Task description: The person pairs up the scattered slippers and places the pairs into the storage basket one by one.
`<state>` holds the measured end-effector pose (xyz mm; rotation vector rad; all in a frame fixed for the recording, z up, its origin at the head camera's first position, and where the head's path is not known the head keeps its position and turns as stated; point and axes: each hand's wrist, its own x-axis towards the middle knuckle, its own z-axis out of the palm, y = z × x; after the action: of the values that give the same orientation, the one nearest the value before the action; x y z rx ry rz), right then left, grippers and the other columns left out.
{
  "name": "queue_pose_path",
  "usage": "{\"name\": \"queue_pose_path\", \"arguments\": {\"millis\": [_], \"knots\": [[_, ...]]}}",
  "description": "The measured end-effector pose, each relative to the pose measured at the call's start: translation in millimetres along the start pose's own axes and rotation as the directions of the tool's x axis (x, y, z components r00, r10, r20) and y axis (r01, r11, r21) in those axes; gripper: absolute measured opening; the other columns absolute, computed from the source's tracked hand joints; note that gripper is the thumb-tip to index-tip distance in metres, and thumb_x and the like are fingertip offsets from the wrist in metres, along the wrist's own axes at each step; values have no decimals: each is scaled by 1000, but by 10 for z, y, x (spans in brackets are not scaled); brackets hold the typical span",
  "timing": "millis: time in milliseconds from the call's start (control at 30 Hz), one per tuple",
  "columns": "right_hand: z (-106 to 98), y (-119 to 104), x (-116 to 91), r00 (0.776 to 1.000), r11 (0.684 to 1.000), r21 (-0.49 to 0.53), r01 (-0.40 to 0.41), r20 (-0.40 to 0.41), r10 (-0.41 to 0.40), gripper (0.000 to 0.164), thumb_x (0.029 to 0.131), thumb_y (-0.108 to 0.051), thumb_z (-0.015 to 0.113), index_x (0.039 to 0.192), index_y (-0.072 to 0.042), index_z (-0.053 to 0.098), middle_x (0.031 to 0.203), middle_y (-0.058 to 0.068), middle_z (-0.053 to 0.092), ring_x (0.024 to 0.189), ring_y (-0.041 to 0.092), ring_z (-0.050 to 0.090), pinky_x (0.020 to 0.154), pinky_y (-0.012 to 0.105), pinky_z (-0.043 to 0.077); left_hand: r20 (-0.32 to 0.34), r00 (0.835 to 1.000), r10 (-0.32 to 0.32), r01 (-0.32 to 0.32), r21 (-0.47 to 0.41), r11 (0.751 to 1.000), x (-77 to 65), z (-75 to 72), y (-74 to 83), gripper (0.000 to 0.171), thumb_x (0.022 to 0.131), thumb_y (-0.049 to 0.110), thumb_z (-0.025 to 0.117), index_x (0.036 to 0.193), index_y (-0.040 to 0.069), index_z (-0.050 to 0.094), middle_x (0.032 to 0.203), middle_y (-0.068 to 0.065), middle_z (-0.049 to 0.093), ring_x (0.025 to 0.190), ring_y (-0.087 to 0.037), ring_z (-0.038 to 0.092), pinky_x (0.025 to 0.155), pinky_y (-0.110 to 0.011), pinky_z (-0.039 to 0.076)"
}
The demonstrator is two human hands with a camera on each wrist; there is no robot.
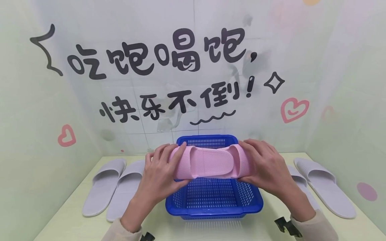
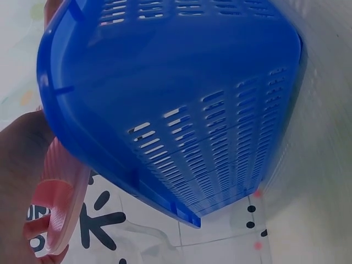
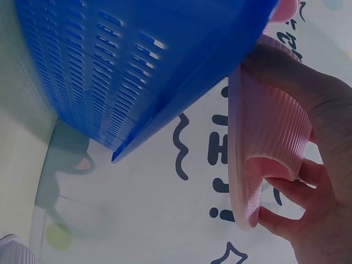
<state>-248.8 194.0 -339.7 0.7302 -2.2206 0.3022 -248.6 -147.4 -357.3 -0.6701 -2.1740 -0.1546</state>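
Two pink slippers lie heel over heel, held sideways above the blue basket (image 1: 211,211), their ribbed straps facing outward. My left hand (image 1: 161,170) grips the left slipper (image 1: 183,167) around its strap end, thumb below and fingers over the top. At the other end, my right hand (image 1: 266,167) grips the right slipper (image 1: 245,160) in the same way. In the right wrist view, fingertips hold the edge of the pink slipper (image 3: 275,118) beside the basket rim. The basket has slotted walls, and the slippers cover part of its far half in the head view.
A pair of light grey slippers (image 1: 101,192) lies left of the basket on the pale table (image 1: 75,222). Other grey slippers (image 1: 331,192) lie at the right, one partly hidden behind my right arm. A wall (image 1: 193,100) with black lettering stands behind.
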Motion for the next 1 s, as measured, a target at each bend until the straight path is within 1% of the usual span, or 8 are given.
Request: {"name": "queue_pose_path", "arguments": {"millis": [200, 467, 733, 1000], "knots": [[3, -3, 1, 1000, 1000, -2, -3, 5, 3, 111, 44, -47, 104, 139, -12, 61, 134, 12, 64, 121, 33, 60, 94, 59, 56, -8, 1000, 5, -5, -10, 1000, 2, 2, -2, 119, 55, 59, 96, 156, 24, 45, 138, -9, 58, 127, -35, 51, 87, -52, 45], [15, 4, -2, 1000, 1000, 6, 3, -1, -2, 112, 42, -44, 106, 139, -12, 61, 134, 12, 64, 121, 34, 59, 95, 60, 56, -9, 1000, 7, -7, -6, 1000, -2, 9, 7, 117, 55, 61, 95, 154, 24, 46, 138, -9, 59, 126, -35, 52, 86, -51, 45], [20, -9, -4, 1000, 1000, 3, 1, -3, -1, 111, 44, -47, 105, 140, -12, 61, 134, 12, 64, 122, 33, 60, 95, 60, 56, 4, 1000, -4, 4, -6, 1000, -8, 6, 30, 118, 55, 63, 94, 155, 24, 45, 138, -8, 58, 126, -35, 52, 87, -52, 47], [27, -5, -1, 1000, 1000, -6, 14, -13, -14, 112, 43, -48, 105, 139, -11, 61, 133, 12, 64, 119, 33, 61, 96, 59, 56, -11, 1000, 1, -2, -20, 1000, 2, 13, 35, 117, 54, 61, 95, 154, 24, 47, 135, -8, 59, 123, -34, 53, 85, -50, 46]]}}
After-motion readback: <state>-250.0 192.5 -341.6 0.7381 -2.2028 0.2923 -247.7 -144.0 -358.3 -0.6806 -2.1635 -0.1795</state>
